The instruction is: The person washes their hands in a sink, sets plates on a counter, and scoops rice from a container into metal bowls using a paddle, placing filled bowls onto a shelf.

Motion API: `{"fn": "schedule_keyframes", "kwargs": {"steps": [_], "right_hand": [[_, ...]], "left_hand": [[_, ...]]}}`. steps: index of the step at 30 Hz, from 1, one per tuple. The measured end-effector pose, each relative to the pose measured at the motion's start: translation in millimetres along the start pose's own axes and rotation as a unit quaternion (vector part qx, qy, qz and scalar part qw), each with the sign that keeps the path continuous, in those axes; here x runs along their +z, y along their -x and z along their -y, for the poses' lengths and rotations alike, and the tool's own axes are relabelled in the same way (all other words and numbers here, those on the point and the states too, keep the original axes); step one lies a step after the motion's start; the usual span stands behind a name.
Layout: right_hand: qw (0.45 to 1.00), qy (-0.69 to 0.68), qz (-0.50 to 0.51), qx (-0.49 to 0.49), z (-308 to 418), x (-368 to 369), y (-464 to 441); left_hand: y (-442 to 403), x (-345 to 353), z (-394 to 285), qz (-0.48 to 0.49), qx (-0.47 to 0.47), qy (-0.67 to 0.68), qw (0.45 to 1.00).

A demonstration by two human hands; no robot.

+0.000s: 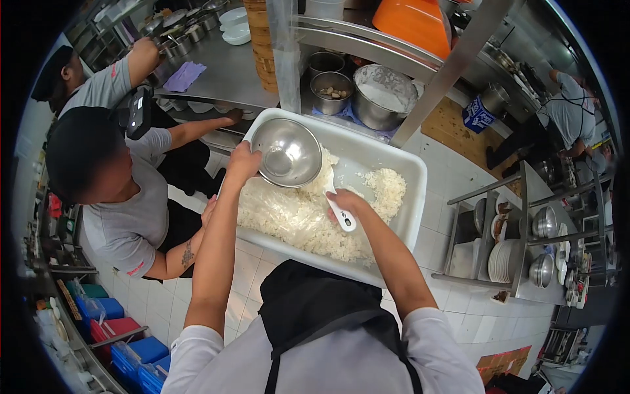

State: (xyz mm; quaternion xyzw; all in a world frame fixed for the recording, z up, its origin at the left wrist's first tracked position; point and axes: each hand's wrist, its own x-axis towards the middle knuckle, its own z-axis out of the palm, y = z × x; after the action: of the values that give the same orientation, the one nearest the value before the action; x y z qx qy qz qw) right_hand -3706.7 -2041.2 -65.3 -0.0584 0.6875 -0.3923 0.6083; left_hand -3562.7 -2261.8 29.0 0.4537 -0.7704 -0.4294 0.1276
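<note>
My left hand [244, 163] grips the rim of a steel bowl [287, 152], tilted so that its bare inside faces me. In my right hand [346, 202] is the handle of a white rice paddle [342, 214]; its blade reaches into the rice beside the bowl and is partly hidden. Both hands are over a large white tub [412, 177]. Cooked rice [341, 241] covers much of its floor, with a separate heap at the right. Clear plastic film [279, 209] lies over the rice on the left.
A co-worker [111, 190] stands close at the left, an arm near the tub. Beyond the tub, a shelf holds metal pots [382, 98]. At the right is a rack with stacked plates [504, 261] and bowls [543, 223]. Another person [567, 108] works at the far right.
</note>
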Motion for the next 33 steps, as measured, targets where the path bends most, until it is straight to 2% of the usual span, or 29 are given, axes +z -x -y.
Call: {"fn": "schedule_keyframes", "kwargs": {"steps": [1,5,11,15,17,20,22,24,28,31,33], "right_hand": [[1.0,-0.014,-0.026,0.007,3,1,-8],[0.999,-0.022,-0.007,-0.041,8,0,-19],[0.995,-0.041,0.05,-0.075,-11,-25,8],[0.992,-0.053,0.062,-0.095,-18,-39,37],[0.993,-0.043,0.04,-0.103,-22,-46,50],[0.995,-0.011,-0.005,-0.102,-28,-56,84],[0.995,-0.012,-0.021,-0.096,-31,-64,111],[0.995,-0.005,-0.042,-0.092,-32,-69,138],[0.993,-0.001,-0.075,-0.088,-31,-76,172],[0.99,0.031,-0.106,-0.09,-25,-69,174],[0.966,0.081,-0.196,-0.151,-19,-49,155]], "left_hand": [[4,-5,-1,-0.007,0.011,0.013,1.0],[29,-27,4,-0.033,0.021,0.04,0.998],[57,-61,10,-0.021,-0.034,0.053,0.998],[46,-55,17,-0.013,-0.042,0.068,0.997],[37,-45,19,-0.028,-0.011,0.104,0.994],[19,-26,16,-0.016,-0.003,0.092,0.996],[6,-7,14,-0.001,-0.002,0.131,0.991],[-2,11,10,0.052,0.01,0.1,0.994],[-10,58,13,0.074,0.007,0.071,0.995],[-10,88,15,0.129,-0.028,0.129,0.983],[-14,101,17,0.141,-0.042,0.136,0.98]]}}
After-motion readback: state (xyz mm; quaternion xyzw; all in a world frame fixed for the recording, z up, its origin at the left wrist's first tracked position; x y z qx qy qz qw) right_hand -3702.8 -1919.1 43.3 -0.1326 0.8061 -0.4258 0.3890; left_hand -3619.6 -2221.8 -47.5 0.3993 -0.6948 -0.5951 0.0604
